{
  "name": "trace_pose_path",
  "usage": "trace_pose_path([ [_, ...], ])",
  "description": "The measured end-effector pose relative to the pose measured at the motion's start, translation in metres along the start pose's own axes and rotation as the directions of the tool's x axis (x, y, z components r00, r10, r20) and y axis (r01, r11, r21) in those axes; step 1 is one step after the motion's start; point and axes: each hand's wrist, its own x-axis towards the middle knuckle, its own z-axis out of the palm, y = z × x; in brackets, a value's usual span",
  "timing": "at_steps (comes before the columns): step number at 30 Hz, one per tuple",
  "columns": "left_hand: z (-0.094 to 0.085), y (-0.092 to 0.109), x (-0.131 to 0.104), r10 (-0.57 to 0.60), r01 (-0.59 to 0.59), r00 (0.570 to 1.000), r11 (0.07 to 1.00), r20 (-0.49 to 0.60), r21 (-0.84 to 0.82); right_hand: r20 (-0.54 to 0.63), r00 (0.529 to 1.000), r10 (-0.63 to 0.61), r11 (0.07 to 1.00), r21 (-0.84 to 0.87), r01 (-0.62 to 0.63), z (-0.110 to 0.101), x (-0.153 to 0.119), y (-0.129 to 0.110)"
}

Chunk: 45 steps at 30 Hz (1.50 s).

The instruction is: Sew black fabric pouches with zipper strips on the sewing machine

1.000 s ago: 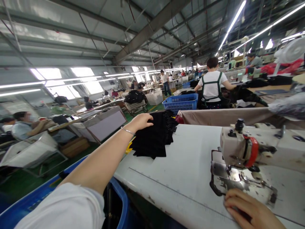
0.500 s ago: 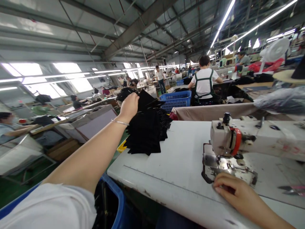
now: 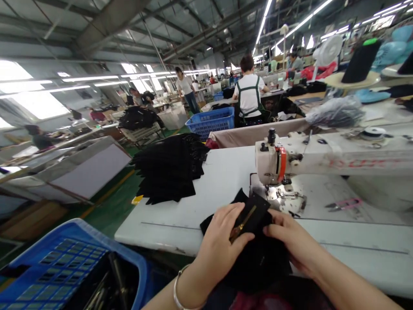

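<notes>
At the front edge of the white sewing table [image 3: 219, 172], a black fabric piece [image 3: 263, 258] with a short gold zipper [image 3: 247, 218] is between my hands. My left hand [image 3: 214, 241] grips it from the left, with the thumb beside the zipper. On the right side, my right hand [image 3: 288, 237] pinches the fabric's edge between thumb and fingers. Just beyond stands the sewing machine [image 3: 272, 161], its needle area close to the fabric. A fanned stack of black fabric pieces [image 3: 171, 170] lies on the table's left end.
Pink-handled thread snips [image 3: 343, 204] lie right of the needle area. A blue plastic basket [image 3: 143, 267] holding dark pieces stands at lower left. Another blue basket [image 3: 211, 120] is behind the table, near a person in a white shirt [image 3: 250, 92]. A thread cone [image 3: 361, 62] stands at right.
My left hand has come back from the stack to the table's front edge. A black zippered piece is now in both hands, and my right hand has closed on it. The view has turned right.
</notes>
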Motion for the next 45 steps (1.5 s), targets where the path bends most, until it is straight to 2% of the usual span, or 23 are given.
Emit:
trace_pose_path([
  [2, 0.003, 0.002, 0.003, -0.114, 0.123, 0.988, 0.989, 0.099, -0.087, 0.073, 0.997, -0.026, 0.996, -0.086, 0.032, 0.003, -0.014, -0.006],
  [4, 0.004, 0.009, 0.005, -0.157, 0.200, 0.965, 0.958, 0.209, -0.207, 0.138, 0.987, -0.079, 0.973, -0.204, 0.106, 0.007, -0.024, -0.014],
  [6, 0.004, 0.019, 0.006, -0.210, 0.292, 0.945, 0.887, 0.249, -0.359, 0.149, 0.983, -0.105, 0.917, -0.367, 0.154, 0.011, -0.032, -0.022],
  [7, 0.004, 0.024, 0.005, -0.251, 0.347, 0.933, 0.821, 0.260, -0.454, 0.124, 0.984, -0.128, 0.868, -0.467, 0.171, 0.011, -0.035, -0.026],
  [9, 0.005, 0.031, 0.004, -0.345, 0.441, 0.897, 0.633, 0.278, -0.637, 0.047, 0.966, -0.254, 0.702, -0.678, 0.218, 0.009, -0.041, -0.034],
  [12, 0.005, 0.035, 0.001, -0.425, 0.476, 0.850, 0.364, 0.312, -0.801, 0.020, 0.875, -0.483, 0.435, -0.862, 0.260, 0.000, -0.047, -0.044],
  [14, 0.005, 0.037, 0.001, -0.420, 0.468, 0.849, 0.313, 0.321, -0.827, 0.053, 0.881, -0.470, 0.366, -0.897, 0.250, -0.003, -0.049, -0.048],
  [15, 0.004, 0.038, 0.002, -0.408, 0.460, 0.859, 0.346, 0.310, -0.818, 0.065, 0.899, -0.433, 0.355, -0.904, 0.237, -0.003, -0.051, -0.049],
  [18, 0.000, 0.043, 0.004, -0.400, 0.402, 0.898, 0.574, 0.184, -0.714, 0.040, 0.929, -0.368, 0.344, -0.922, 0.176, 0.001, -0.055, -0.052],
  [20, -0.001, 0.045, 0.004, -0.445, 0.399, 0.889, 0.636, 0.108, -0.661, 0.008, 0.938, -0.347, 0.372, -0.917, 0.146, 0.005, -0.059, -0.053],
  [22, -0.001, 0.046, 0.004, -0.515, 0.430, 0.851, 0.572, 0.102, -0.698, -0.016, 0.945, -0.327, 0.418, -0.899, 0.130, 0.007, -0.062, -0.054],
  [24, 0.001, 0.046, 0.003, -0.555, 0.443, 0.817, 0.432, 0.155, -0.786, -0.032, 0.943, -0.332, 0.455, -0.881, 0.130, 0.006, -0.062, -0.055],
  [27, 0.004, 0.044, 0.002, -0.569, 0.435, 0.784, 0.215, 0.250, -0.874, -0.039, 0.937, -0.348, 0.482, -0.864, 0.143, 0.004, -0.061, -0.053],
  [30, 0.004, 0.044, 0.001, -0.567, 0.431, 0.764, 0.096, 0.307, -0.897, -0.030, 0.931, -0.365, 0.490, -0.856, 0.164, 0.004, -0.060, -0.052],
  [35, 0.002, 0.046, 0.001, -0.547, 0.416, 0.776, 0.069, 0.315, -0.907, -0.072, 0.938, -0.340, 0.499, -0.859, 0.115, 0.001, -0.064, -0.056],
  [40, 0.000, 0.044, 0.002, -0.608, 0.397, 0.754, 0.117, 0.250, -0.910, -0.175, 0.941, -0.290, 0.569, -0.822, 0.022, -0.024, -0.075, -0.059],
  [43, 0.000, 0.041, 0.003, -0.612, 0.406, 0.755, 0.154, 0.235, -0.901, -0.252, 0.920, -0.300, 0.643, -0.766, 0.000, -0.037, -0.079, -0.055],
  [45, 0.000, 0.039, 0.004, -0.612, 0.409, 0.758, 0.174, 0.227, -0.896, -0.303, 0.894, -0.328, 0.675, -0.738, -0.003, -0.037, -0.079, -0.052],
])
